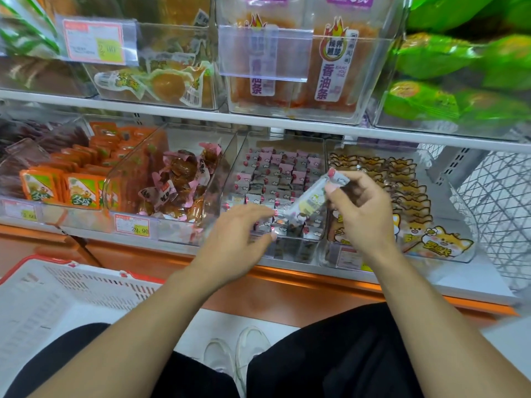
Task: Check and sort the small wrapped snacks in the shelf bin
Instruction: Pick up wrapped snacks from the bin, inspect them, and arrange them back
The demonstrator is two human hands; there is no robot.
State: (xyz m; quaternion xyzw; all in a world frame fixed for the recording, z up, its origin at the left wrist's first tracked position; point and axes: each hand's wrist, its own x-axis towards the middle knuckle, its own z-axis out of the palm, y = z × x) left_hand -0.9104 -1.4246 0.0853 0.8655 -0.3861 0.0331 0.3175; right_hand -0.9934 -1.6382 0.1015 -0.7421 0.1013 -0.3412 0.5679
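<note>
While the head view looks down on white shop shelving with an orange base strip, a clear plastic shelf bin (316, 145) on the lower shelf serves as the landmark; it holds tidy rows of small wrapped snacks (275, 170) in glossy pink, white and grey wrappers. Above the bin's front right corner, the right hand (362, 208) pinches one long white wrapped snack (309, 201) by its top end between thumb and curled fingers, the packet hanging tilted down to the left. Over the bin's front edge, the left hand (238, 239) hovers with relaxed, slightly bent fingers, holding nothing and partly hiding the front rows. Left of the bin stands another clear bin of brown twisted sweets (175, 179), then orange packets (83, 191). Right of it lie flat packets printed with a cartoon dog (439, 239), and beyond those a wire basket (500, 202). Below and left of the bin sits a white slotted basket (71, 288) with red trim. Black trousers and white shoes (238, 357) show beneath, on a pale floor.
</note>
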